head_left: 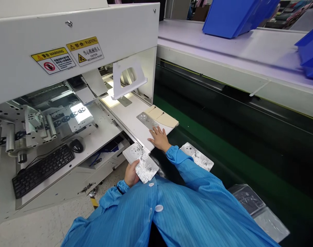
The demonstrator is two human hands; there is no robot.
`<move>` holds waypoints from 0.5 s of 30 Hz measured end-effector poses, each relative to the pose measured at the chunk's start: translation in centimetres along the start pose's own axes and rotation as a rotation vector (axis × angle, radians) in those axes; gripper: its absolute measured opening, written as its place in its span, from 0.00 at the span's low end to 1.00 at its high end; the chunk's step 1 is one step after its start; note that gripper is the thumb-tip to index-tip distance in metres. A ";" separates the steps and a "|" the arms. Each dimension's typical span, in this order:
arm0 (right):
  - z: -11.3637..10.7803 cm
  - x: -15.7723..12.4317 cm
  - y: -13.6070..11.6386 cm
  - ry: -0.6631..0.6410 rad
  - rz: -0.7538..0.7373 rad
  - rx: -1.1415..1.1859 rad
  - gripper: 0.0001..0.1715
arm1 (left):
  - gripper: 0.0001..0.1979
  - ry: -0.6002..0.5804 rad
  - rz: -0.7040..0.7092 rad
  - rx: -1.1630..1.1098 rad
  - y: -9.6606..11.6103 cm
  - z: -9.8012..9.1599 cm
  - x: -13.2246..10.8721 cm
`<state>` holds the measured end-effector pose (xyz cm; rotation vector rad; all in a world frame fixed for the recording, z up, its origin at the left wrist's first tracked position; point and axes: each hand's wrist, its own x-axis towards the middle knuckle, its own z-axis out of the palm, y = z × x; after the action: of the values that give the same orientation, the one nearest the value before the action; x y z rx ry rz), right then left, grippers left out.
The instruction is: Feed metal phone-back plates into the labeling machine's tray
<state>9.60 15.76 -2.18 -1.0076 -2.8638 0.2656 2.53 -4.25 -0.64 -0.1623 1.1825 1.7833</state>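
Note:
My left hand [132, 174] grips a stack of silver phone-back sheets [144, 164] by its near left edge, low in front of my body. The top sheet shows a round camera cutout pattern and a mottled shiny surface. On the white feed plate [135, 128] of the machine, my right hand [159, 138] lies with fingers spread, their tips at the near end of a grey phone-back sheet [145, 119]. That sheet lies flat against a cream guide piece [163, 116]. Farther in, another grey sheet [124, 101] rests partly under a tilted white bracket [129, 77].
Beyond my right forearm, another silver stack [199, 158] lies on the green conveyor belt [223, 147], with plastic-wrapped sheets [249, 199] nearer. A keyboard [43, 168] and mouse [76, 145] sit on the machine's left ledge. Blue bins [231, 17] stand on the shelf [182, 41].

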 end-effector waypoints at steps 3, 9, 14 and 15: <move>0.1 0.2 0.0 0.002 0.004 -0.001 0.35 | 0.18 0.010 -0.004 -0.004 0.2 0.0 0.2; -0.2 0.2 -0.1 -0.010 0.012 0.001 0.35 | 0.18 0.026 -0.023 -0.013 0.3 0.5 0.3; -0.4 0.2 -0.1 -0.021 0.016 0.007 0.36 | 0.21 0.031 -0.030 -0.004 0.2 0.5 0.4; -0.4 0.2 -0.1 -0.023 0.019 0.007 0.36 | 0.21 0.034 -0.031 -0.008 0.2 0.5 0.4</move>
<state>9.44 15.90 -1.80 -1.0378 -2.8727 0.2898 2.29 -3.61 -0.48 -0.2154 1.1915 1.7649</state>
